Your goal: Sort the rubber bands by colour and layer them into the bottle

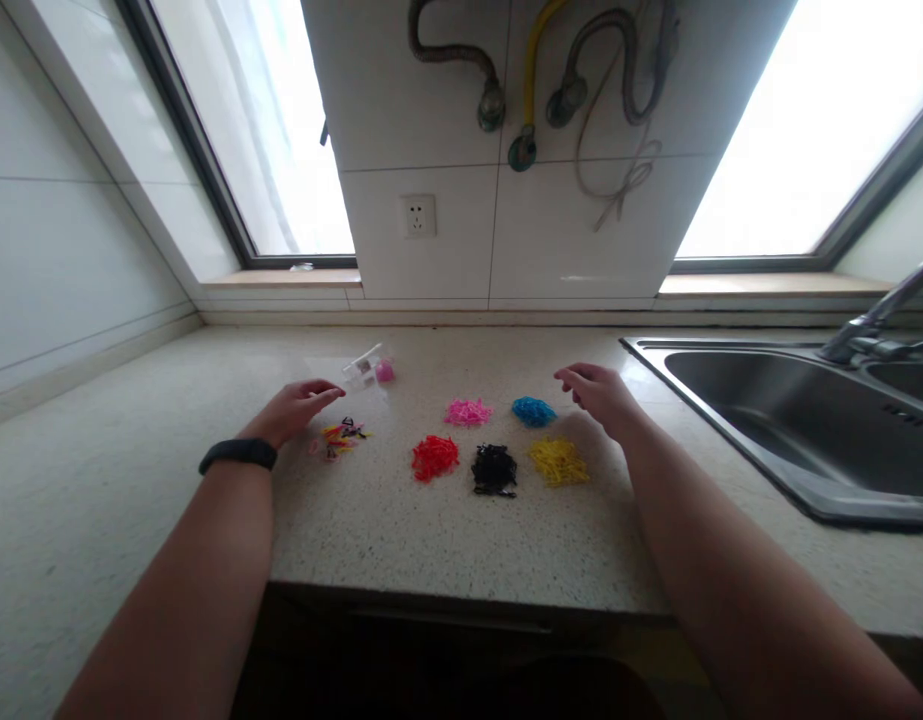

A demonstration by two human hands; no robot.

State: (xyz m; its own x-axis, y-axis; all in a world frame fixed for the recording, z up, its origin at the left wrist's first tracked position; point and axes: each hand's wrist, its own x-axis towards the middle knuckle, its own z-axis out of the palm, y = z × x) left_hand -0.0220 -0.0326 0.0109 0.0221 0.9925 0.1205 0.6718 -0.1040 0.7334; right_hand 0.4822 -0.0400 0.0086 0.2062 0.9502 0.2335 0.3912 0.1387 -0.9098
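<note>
My left hand (302, 405), with a dark band on the wrist, is just above and beside a small mixed pile of coloured elastic bands (341, 437). Its fingers stretch loosely to the right, and no held object shows. Over on the right, my right hand (592, 390) hovers beside a blue pile of bands (534, 411), its fingers slightly bent and apart. Between the hands lie separate piles of pink bands (468, 412), red bands (435, 458), black bands (494, 470) and yellow bands (558, 461).
A clear plastic box (363, 368) with a pink round piece lies behind my left hand. The steel sink (768, 420) with a faucet (866, 330) is at the right. A tiled wall (423, 270) with a socket (418, 216) and hoses rises behind the speckled counter (461, 550).
</note>
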